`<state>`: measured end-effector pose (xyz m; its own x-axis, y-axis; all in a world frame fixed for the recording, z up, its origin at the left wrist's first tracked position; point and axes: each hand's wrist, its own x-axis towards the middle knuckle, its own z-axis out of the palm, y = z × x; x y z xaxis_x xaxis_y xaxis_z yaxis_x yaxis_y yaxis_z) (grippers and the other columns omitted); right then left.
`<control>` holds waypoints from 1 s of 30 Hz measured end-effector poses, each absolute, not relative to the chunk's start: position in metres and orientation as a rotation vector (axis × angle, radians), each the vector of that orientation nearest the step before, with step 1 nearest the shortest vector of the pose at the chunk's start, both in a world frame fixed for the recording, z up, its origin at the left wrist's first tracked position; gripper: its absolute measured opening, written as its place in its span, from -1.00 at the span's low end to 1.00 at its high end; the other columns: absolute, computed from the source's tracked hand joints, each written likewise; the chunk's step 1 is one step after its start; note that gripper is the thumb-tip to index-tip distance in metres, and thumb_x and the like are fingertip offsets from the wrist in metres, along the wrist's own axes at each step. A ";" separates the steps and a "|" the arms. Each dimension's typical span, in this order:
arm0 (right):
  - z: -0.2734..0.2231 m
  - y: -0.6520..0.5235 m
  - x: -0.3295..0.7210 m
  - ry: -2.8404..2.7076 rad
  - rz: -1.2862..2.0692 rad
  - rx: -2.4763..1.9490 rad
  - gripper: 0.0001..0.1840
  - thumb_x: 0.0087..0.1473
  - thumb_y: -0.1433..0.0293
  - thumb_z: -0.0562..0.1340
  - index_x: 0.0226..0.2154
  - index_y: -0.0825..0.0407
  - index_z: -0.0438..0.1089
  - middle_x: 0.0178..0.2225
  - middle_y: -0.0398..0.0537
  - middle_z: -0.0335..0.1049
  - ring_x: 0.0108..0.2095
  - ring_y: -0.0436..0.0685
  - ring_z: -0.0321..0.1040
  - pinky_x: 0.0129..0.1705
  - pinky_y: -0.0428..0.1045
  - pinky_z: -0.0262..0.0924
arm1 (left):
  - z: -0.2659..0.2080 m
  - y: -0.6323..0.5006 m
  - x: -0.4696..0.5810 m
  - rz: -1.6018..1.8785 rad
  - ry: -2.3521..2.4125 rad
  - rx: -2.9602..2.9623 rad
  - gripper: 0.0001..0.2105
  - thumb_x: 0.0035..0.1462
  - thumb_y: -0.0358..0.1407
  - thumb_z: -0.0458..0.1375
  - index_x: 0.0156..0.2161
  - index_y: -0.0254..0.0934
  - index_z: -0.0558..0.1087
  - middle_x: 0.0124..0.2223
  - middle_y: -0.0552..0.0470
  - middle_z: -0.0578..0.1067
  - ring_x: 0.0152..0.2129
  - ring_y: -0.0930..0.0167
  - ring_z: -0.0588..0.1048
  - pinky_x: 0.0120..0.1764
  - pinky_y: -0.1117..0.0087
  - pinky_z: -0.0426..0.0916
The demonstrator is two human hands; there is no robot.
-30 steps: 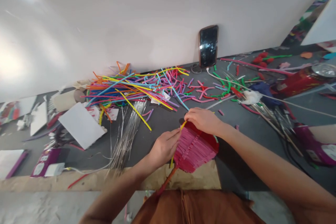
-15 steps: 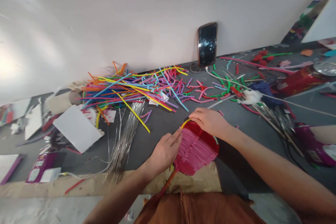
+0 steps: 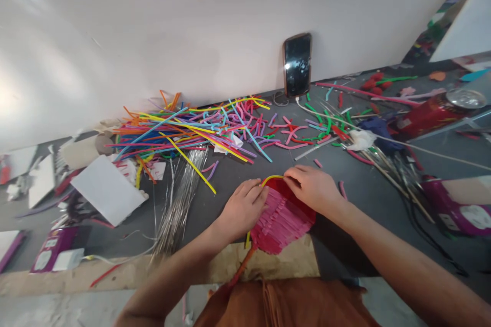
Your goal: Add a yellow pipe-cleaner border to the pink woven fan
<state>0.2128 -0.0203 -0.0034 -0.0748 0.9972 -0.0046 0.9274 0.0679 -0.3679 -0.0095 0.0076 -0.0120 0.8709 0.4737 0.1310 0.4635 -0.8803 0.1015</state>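
A round red fan-like piece (image 3: pixel 282 225) is in front of me, with rows of pink fuzzy strips across its face and an orange stem (image 3: pixel 244 265) running down toward my lap. Along its upper rim bends a yellow pipe cleaner (image 3: pixel 273 178); a yellow end also shows below my left palm. My left hand (image 3: pixel 243 207) is closed over the left rim, fingers pressing the yellow pipe cleaner against it. At the top right of the rim, my right hand (image 3: pixel 316 189) pinches the pipe cleaner's other part. The fingertips partly hide the rim.
Behind the hands lies a heap of colored pipe cleaners (image 3: pixel 184 130), with cut pieces scattered rightward. A bundle of thin wires (image 3: pixel 180 204) lies left. A phone (image 3: pixel 297 65) leans on the wall. A red can (image 3: pixel 437 110) and a purple box (image 3: pixel 456 204) are at right.
My right hand has shifted a little right and down along the rim, exposing more of the yellow pipe cleaner. My left hand has moved slightly up, its fingers now lying over the left rim.
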 end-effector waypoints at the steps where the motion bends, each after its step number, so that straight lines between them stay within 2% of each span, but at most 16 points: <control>1: -0.004 -0.022 0.212 -2.096 0.392 -1.945 -0.81 0.16 0.37 0.10 -0.37 -0.03 0.42 -0.38 -0.12 0.47 -0.34 0.05 0.38 -0.42 -0.06 0.01 | -0.013 0.009 -0.006 0.224 0.760 2.989 -0.72 0.23 -0.35 0.02 0.03 -0.35 0.35 -0.10 -0.12 0.46 -0.01 0.24 0.36 0.04 0.20 0.31; 6: -0.009 -0.027 0.209 -2.098 0.370 -1.953 -0.80 0.17 0.37 0.09 -0.38 -0.02 0.41 -0.39 -0.08 0.43 -0.32 0.07 0.34 -0.39 -0.08 0.03 | -0.014 0.014 0.013 0.094 0.875 3.041 -0.67 0.27 -0.30 -0.03 0.08 -0.39 0.30 -0.26 -0.12 0.43 -0.22 0.27 0.41 -0.17 0.24 0.36; 9: -0.014 -0.030 0.211 -2.111 0.368 -1.897 -0.77 0.20 0.38 0.06 -0.34 0.00 0.43 -0.36 -0.04 0.43 -0.29 0.09 0.34 -0.31 -0.08 0.09 | -0.013 0.016 0.021 0.041 0.927 3.038 -0.65 0.28 -0.25 -0.05 0.10 -0.36 0.29 -0.27 -0.12 0.41 -0.26 0.26 0.38 -0.23 0.23 0.33; 14: -0.021 -0.047 0.221 -2.089 0.345 -1.762 -0.69 0.21 0.45 0.01 -0.19 0.06 0.45 -0.32 0.02 0.43 -0.27 0.11 0.35 -0.16 -0.03 0.19 | -0.016 0.017 0.022 0.033 0.947 3.039 -0.63 0.27 -0.24 -0.04 0.12 -0.36 0.28 -0.24 -0.11 0.40 -0.26 0.26 0.37 -0.21 0.21 0.30; 30: -0.020 -0.094 0.228 -1.964 0.274 -1.823 -0.66 0.21 0.42 0.01 -0.15 0.05 0.47 -0.32 0.05 0.46 -0.30 0.12 0.39 -0.20 0.02 0.31 | -0.017 0.015 0.024 0.091 0.988 2.977 -0.66 0.26 -0.27 -0.02 0.09 -0.33 0.31 -0.27 -0.12 0.41 -0.25 0.23 0.37 -0.20 0.17 0.29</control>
